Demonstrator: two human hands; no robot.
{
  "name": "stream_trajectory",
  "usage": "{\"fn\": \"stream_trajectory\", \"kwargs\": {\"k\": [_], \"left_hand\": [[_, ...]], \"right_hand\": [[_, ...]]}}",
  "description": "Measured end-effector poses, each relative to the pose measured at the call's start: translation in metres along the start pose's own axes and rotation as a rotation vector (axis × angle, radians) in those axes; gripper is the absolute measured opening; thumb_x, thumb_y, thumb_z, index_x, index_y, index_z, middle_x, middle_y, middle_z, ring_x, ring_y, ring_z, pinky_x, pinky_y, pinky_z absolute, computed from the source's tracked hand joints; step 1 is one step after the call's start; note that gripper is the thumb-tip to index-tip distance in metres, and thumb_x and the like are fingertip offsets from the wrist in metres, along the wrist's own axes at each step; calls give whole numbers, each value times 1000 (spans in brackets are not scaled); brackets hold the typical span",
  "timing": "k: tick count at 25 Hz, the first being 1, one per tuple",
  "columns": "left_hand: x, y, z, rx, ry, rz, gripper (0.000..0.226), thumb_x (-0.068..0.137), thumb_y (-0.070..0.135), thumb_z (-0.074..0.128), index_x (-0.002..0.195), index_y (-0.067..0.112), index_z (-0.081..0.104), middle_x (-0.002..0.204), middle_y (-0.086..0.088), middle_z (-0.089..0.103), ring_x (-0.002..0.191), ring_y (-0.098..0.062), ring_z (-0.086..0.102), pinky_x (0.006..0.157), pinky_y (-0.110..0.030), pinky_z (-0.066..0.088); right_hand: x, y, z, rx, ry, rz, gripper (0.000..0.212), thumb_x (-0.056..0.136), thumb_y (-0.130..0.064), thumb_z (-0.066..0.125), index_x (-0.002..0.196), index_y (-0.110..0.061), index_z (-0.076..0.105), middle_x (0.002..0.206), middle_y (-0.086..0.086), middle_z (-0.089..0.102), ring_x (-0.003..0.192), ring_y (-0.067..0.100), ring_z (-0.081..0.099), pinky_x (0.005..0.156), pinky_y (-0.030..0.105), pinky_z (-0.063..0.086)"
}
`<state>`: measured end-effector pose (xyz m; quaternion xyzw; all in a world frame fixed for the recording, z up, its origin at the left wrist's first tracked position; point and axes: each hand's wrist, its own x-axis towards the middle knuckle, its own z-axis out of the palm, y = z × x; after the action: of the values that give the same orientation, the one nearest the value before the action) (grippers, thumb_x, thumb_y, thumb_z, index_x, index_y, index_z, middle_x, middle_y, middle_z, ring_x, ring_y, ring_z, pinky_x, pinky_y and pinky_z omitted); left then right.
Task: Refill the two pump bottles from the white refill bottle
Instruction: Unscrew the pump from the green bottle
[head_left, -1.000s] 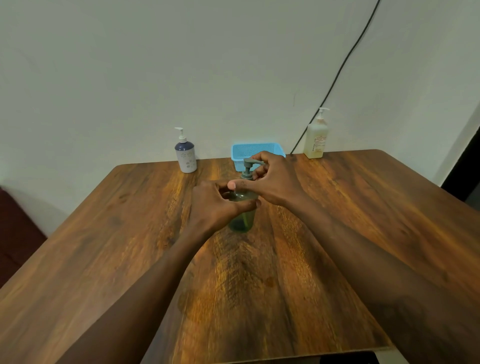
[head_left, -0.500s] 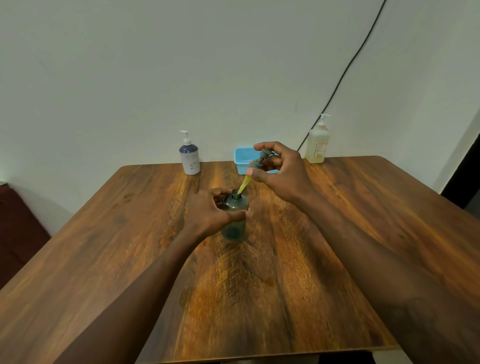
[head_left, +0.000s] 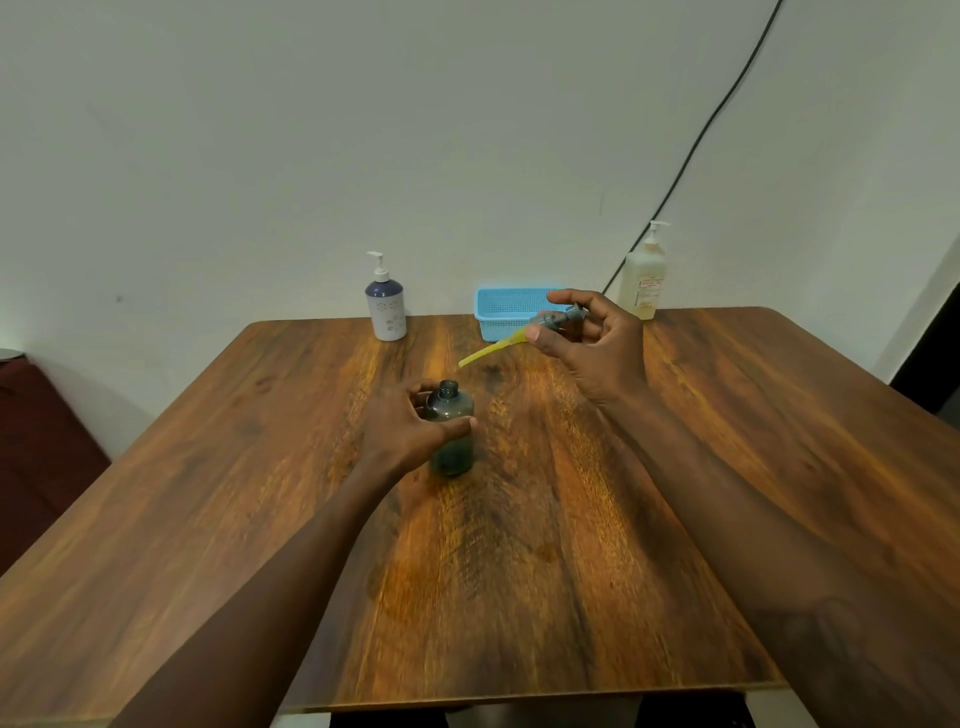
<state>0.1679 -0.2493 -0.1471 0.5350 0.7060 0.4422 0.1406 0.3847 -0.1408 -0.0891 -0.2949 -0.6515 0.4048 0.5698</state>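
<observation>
Dark green and see-through, the small bottle (head_left: 451, 431) stands upright near the middle of the wooden worktop (head_left: 727, 467), its long axis vertical and its open neck pointing straight up, with no pump on it. The left hand (head_left: 410, 428) wraps around it from the left side, thumb laid across the front and fingers curled round the back, closed on the body of the bottle.

The right hand (head_left: 597, 343) is raised above the worktop, beyond and to the right of the bottle, and pinches the grey pump head (head_left: 558, 318) between thumb and fingers. The pump's yellow dip tube (head_left: 491, 351) runs on a slant, its long axis going from upper right to lower left, with the free end pointing down and left towards the bottle's mouth but well clear of it.

At the far edge of the worktop, against the pale wall, stand three things in a row: one pump bottle with a dark blue top and white patterned body (head_left: 386, 306) on the left, one light blue perforated basket (head_left: 501, 306) in the middle, and one whitish pump bottle with a printed label (head_left: 644, 280) on the right. Both of these bottles are upright with white pumps fitted. One black cable (head_left: 717, 114) runs diagonally down the wall to the right-hand bottle.

That makes three bottles in all, one loose pump and one basket.
</observation>
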Motion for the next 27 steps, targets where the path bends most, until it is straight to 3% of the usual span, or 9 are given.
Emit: {"fn": "stream_trajectory", "kwargs": {"k": [4, 10, 13, 16, 21, 27], "left_hand": [[-1, -8, 1, -27, 18, -5, 71, 70, 48, 89, 130, 20, 65, 121, 4, 68, 106, -13, 63, 82, -23, 54], [-1, -13, 2, -24, -9, 1, 81, 67, 50, 91, 135, 18, 60, 130, -2, 67, 109, -11, 61, 80, -17, 49], [-1, -15, 4, -46, -16, -2, 87, 66, 45, 93, 139, 15, 57, 135, -6, 64, 114, -14, 61, 87, -21, 51], [-2, -16, 7, -61, -16, 2, 84, 68, 44, 92, 139, 18, 57, 135, -3, 65, 112, -11, 61, 79, -13, 47], [-1, -18, 12, -76, -8, 35, 85, 68, 45, 92, 142, 21, 55, 136, -2, 64, 113, -11, 61, 78, -10, 45], [0, -17, 12, -139, -7, 65, 100, 61, 60, 91, 147, 32, 48, 142, 6, 57, 119, -8, 56, 83, -16, 49]], "right_hand": [[-10, 20, 5, -191, -6, 72, 29, 70, -19, 92, 92, -20, 73, 101, -5, 74, 97, 9, 71, 79, 35, 63], [-40, 60, 24, -395, -59, 229, 29, 71, -31, 90, 82, -16, 68, 77, -5, 67, 63, 4, 56, 52, 12, 42], [-51, 82, 26, -421, -93, 273, 29, 71, -31, 90, 86, -20, 67, 76, -1, 68, 65, 8, 60, 57, 21, 49], [-57, 99, 26, -498, -114, 293, 25, 70, -36, 87, 85, -24, 70, 73, -5, 69, 66, 10, 65, 63, 33, 59], [-58, 107, 30, -624, -159, 293, 26, 70, -49, 82, 79, -27, 72, 68, -10, 69, 64, 4, 66, 60, 29, 59], [-53, 107, 27, -560, -147, 303, 37, 69, -59, 83, 81, -25, 71, 72, -9, 72, 67, 6, 69, 65, 34, 63]]}}
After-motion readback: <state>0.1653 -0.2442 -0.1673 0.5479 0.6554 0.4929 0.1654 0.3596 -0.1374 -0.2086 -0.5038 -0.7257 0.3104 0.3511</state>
